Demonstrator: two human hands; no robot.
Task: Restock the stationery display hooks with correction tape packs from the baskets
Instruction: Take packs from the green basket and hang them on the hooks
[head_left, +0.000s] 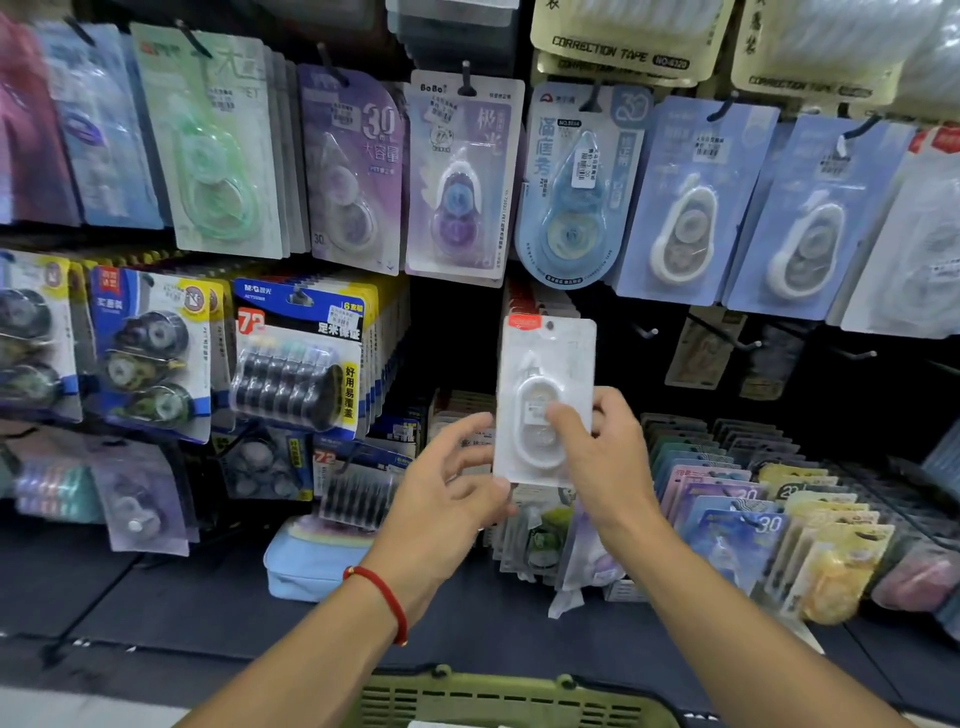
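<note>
A white correction tape pack (545, 364) with a red corner label stands upright in front of the dark display wall. My right hand (602, 457) pinches its lower part, thumb across the blister front. My left hand (447, 488) touches the pack's lower left edge with relaxed fingers. Behind the pack's top, more white packs with red labels (540, 304) hang on a hook. Bare hooks (649, 331) stick out of the wall to the right. A green basket (498, 699) sits at the bottom edge, below my arms.
Rows of hanging correction tape packs (457, 176) fill the wall above and to the left. Tiered racks of colourful packs (753, 499) stand at lower right. A light blue pouch (306, 566) lies on the dark shelf (156, 597).
</note>
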